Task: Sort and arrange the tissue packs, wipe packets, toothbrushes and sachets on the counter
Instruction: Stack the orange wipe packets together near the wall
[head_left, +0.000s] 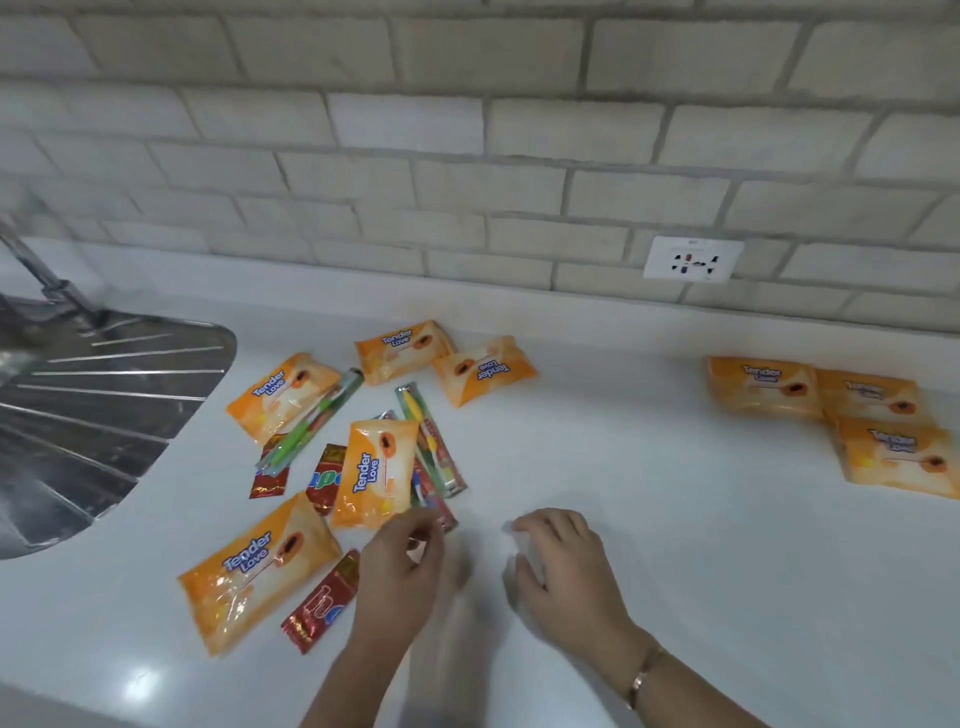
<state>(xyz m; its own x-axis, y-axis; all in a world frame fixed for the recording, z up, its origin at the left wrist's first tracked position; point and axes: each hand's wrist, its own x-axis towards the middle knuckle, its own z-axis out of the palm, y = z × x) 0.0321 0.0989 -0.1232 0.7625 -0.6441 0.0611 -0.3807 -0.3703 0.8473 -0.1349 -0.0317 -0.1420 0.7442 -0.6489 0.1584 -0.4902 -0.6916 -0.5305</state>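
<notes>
Orange Tender Love packet (375, 470) is lying just past the left hand (400, 566). The right hand (566, 566) is curling beside the left hand. I cannot tell what either is holding.

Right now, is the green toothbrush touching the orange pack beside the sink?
Touching. The head view shows the green toothbrush lying across the right edge of that orange pack, overlapping it with no gap.
</notes>
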